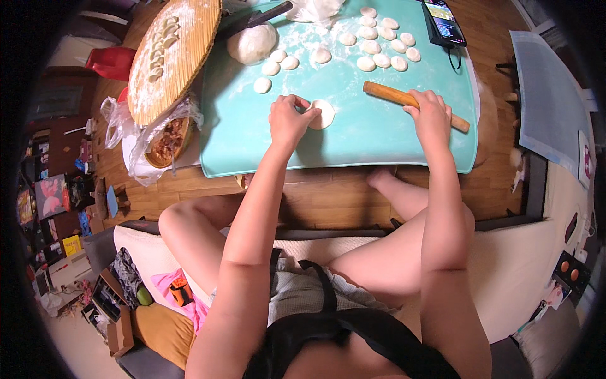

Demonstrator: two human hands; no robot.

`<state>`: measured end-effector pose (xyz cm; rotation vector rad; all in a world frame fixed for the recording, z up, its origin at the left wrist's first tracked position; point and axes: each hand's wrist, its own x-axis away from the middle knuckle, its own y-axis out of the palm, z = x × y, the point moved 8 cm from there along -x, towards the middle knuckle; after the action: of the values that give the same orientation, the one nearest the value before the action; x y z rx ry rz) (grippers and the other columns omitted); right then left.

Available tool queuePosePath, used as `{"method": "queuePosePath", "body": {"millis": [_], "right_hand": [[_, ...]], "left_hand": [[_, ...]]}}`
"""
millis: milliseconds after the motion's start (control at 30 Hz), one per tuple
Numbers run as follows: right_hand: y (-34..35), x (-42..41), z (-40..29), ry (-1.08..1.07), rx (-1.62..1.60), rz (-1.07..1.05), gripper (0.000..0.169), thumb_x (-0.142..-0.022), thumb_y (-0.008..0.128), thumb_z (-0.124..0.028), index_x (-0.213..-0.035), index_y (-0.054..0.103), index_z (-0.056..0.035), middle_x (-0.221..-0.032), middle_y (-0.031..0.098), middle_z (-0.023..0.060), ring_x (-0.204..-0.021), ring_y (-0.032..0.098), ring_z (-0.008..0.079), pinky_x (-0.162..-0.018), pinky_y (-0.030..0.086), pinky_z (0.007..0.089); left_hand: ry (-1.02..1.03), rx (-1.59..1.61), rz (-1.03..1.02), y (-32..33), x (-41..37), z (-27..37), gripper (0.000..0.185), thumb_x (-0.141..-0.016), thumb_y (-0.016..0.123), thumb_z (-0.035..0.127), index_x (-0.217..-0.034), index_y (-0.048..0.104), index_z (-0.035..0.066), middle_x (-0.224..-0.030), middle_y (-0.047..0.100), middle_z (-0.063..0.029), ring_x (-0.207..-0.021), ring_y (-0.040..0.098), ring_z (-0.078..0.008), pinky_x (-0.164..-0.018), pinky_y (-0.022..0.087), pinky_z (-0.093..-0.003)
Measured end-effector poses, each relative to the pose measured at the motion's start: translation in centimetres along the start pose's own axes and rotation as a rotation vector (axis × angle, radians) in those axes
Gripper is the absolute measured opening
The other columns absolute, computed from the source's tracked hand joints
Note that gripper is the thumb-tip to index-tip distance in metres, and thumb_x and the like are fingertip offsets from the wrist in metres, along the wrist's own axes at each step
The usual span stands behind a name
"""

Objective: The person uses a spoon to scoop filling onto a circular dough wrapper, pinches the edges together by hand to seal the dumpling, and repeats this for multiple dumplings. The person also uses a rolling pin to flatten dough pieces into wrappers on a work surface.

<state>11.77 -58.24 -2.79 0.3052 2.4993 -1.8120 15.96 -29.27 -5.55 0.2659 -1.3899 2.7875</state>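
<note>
My left hand (292,118) pinches the left edge of a flat round dough wrapper (323,115) lying on the floured turquoise mat (350,151). To its right, my right hand (430,116) grips a wooden rolling pin (388,93), which lies slantwise near the mat's right edge. Beyond the hands, small flattened dough pieces (371,47) lie in a group, with one piece (322,55) apart from them. Several more (271,68) are at the left, beside a large dough ball (252,43). Folded dumplings (163,47) stand in rows on a round woven tray (189,61).
A bowl of filling (168,142), partly wrapped in a clear plastic bag (142,166), sits under the tray's near edge. A dark-handled knife or cleaver (270,14) lies behind the dough ball. A phone (445,23) with a cable rests at the mat's far right corner.
</note>
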Motion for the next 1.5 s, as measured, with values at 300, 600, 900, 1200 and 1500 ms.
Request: {"method": "queuePosePath", "body": {"millis": [300, 600, 900, 1200, 1500], "right_hand": [[1.6, -1.4, -2.7, 0.009, 0.041, 0.002, 0.033, -0.078, 0.065, -0.023, -0.110, 0.060, -0.0135, -0.098, 0.055, 0.0035, -0.097, 0.049, 0.0225, -0.083, 0.037, 0.0371], [-0.5, 1.7, -11.4, -0.342, -0.084, 0.455, 0.030, -0.082, 0.058, -0.015, -0.112, 0.056, -0.0106, -0.103, 0.055, 0.0074, -0.100, 0.049, 0.0265, -0.090, 0.035, 0.0405], [6.6, 9.0, -30.1, -0.592, -0.588, 0.055, 0.034, -0.079, 0.057, -0.006, -0.112, 0.055, -0.0073, -0.101, 0.057, 0.0104, -0.097, 0.052, 0.0285, -0.088, 0.038, 0.0378], [9.1, 9.8, -47.0, -0.873, -0.448, 0.125, 0.042, -0.073, 0.069, -0.013, -0.113, 0.057, -0.0106, -0.081, 0.051, 0.0060, -0.076, 0.050, 0.0237, -0.069, 0.039, 0.0349], [5.6, 8.6, -49.9, -1.093, -0.493, 0.260, 0.017, -0.075, 0.066, -0.008, -0.091, 0.061, -0.0096, -0.079, 0.055, 0.0039, -0.073, 0.053, 0.0226, -0.065, 0.039, 0.0339]], "left_hand": [[0.102, 0.404, -0.003, 0.4, 0.3, -1.7, 0.020, -0.073, 0.073, 0.016, -0.084, 0.063, 0.003, -0.075, 0.065, -0.0051, -0.065, 0.057, -0.0103, -0.061, 0.045, -0.0253], [-0.118, 1.318, 0.018, -10.6, 4.2, -8.5, 0.036, -0.090, 0.056, 0.021, -0.118, 0.052, -0.001, -0.106, 0.061, -0.0110, -0.092, 0.061, -0.0179, -0.081, 0.050, -0.0305], [-0.051, 1.468, 0.263, -23.2, 9.0, -20.7, 0.032, -0.092, 0.047, 0.016, -0.118, 0.048, -0.003, -0.108, 0.062, -0.0150, -0.099, 0.060, -0.0186, -0.085, 0.048, -0.0276], [-0.226, 1.697, 0.309, -24.9, 8.5, -28.4, 0.038, -0.093, 0.032, 0.008, -0.122, 0.037, -0.017, -0.117, 0.054, -0.0245, -0.107, 0.057, -0.0305, -0.090, 0.048, -0.0347], [-0.234, 1.918, 0.555, -25.7, 9.7, -28.9, 0.038, -0.090, 0.029, 0.003, -0.123, 0.033, -0.015, -0.122, 0.048, -0.0266, -0.109, 0.054, -0.0351, -0.090, 0.048, -0.0412]]}}
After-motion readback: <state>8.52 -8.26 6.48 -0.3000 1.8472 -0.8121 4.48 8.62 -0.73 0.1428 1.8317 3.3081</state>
